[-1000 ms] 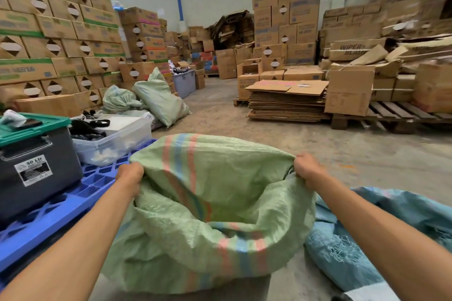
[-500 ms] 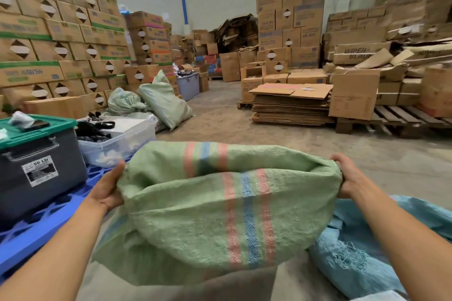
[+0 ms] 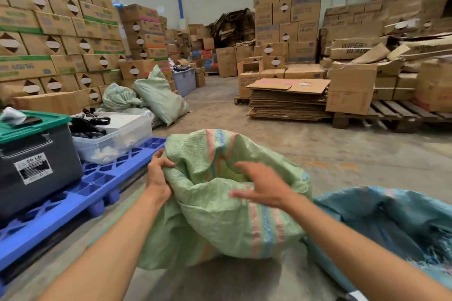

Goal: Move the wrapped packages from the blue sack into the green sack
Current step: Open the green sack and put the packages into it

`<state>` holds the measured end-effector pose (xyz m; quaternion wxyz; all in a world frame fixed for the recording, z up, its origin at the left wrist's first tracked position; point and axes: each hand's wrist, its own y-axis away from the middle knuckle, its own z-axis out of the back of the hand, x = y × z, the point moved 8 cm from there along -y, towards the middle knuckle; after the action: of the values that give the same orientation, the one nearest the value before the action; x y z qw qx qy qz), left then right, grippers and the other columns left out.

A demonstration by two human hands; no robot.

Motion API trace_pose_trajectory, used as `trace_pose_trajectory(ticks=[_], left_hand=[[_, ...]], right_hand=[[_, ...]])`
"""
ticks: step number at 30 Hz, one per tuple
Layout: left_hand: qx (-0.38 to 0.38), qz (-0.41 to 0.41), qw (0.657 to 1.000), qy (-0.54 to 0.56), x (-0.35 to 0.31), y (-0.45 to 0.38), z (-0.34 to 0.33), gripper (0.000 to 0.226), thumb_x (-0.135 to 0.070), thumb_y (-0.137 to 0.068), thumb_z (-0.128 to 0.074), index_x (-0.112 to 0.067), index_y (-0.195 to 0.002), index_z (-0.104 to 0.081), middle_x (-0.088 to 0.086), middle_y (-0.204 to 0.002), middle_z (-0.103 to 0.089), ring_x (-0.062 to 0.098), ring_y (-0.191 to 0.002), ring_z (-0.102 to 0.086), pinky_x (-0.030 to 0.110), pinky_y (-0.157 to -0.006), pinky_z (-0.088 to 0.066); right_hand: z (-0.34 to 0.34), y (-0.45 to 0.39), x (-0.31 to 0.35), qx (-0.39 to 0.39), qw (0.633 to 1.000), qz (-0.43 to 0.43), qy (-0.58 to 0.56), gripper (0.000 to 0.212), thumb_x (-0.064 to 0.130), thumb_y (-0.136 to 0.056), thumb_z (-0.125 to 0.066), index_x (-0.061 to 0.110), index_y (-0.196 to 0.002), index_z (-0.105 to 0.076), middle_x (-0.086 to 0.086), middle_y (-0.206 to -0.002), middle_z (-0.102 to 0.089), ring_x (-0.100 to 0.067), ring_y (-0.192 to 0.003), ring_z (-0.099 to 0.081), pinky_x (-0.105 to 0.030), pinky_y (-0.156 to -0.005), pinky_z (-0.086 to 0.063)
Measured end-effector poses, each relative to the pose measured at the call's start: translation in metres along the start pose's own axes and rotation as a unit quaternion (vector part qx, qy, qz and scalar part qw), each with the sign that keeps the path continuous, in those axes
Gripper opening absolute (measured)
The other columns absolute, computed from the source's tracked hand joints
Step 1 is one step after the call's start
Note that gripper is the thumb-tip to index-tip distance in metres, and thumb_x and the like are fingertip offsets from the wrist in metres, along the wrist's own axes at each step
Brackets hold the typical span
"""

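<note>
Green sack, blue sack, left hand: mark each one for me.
green sack (image 3: 244, 225), head view, on the striped front panel.
blue sack (image 3: 381, 222), head view, on the inner wall of its open mouth.
left hand (image 3: 157, 173), head view, on the back of the hand gripping the sack's rim.

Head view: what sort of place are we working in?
Most likely a warehouse or storeroom: stacked cardboard cartons line the walls, flattened cardboard sits piled on the concrete floor, beside a wooden pallet.

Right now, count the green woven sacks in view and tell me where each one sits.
3. One green sack is on the floor in front, its rim gripped by the left hand. Two filled sacks lean together by the stacked boxes on the left. Others may be hidden.
</note>
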<state>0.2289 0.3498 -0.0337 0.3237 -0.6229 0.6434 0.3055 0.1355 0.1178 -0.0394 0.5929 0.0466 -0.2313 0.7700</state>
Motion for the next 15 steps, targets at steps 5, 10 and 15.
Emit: trace_pose_trajectory(ticks=[5,10,15], left_hand=[[-0.067,-0.038,0.993,0.094,-0.005,-0.004,0.015,0.049,-0.004,-0.05,-0.038,-0.02,-0.091,-0.059,0.002,-0.084,-0.064,0.022,-0.079,-0.061,0.031,-0.075,-0.051],[-0.111,-0.04,0.989,0.094,-0.006,-0.009,0.043,0.04,-0.009,-0.052,-0.039,-0.014,-0.088,-0.056,0.005,-0.083,-0.06,0.024,-0.075,-0.06,0.029,-0.071,-0.051],[-0.084,0.012,0.996,-0.009,-0.029,-0.009,0.05,0.014,-0.015,-0.053,-0.047,-0.012,-0.062,-0.058,0.006,-0.063,-0.065,0.025,-0.059,-0.063,0.032,-0.068,-0.049]], right_hand=[[-0.129,0.037,0.02,0.259,0.964,0.006,0.059,0.074,0.054,-0.075,-0.035,0.011,-0.133,-0.046,-0.019,-0.123,-0.059,-0.036,-0.12,-0.049,-0.042,-0.1,-0.025],[-0.131,0.038,0.058,0.367,0.916,-0.019,-0.163,0.071,0.076,-0.07,-0.05,0.012,-0.094,-0.068,-0.005,-0.091,-0.067,-0.03,-0.088,-0.067,-0.041,-0.081,-0.052],[-0.096,0.003,-0.01,0.201,0.953,-0.157,-0.165,0.077,0.072,-0.086,-0.047,0.015,-0.138,-0.051,-0.011,-0.138,-0.053,-0.022,-0.121,-0.053,-0.04,-0.107,-0.041]])
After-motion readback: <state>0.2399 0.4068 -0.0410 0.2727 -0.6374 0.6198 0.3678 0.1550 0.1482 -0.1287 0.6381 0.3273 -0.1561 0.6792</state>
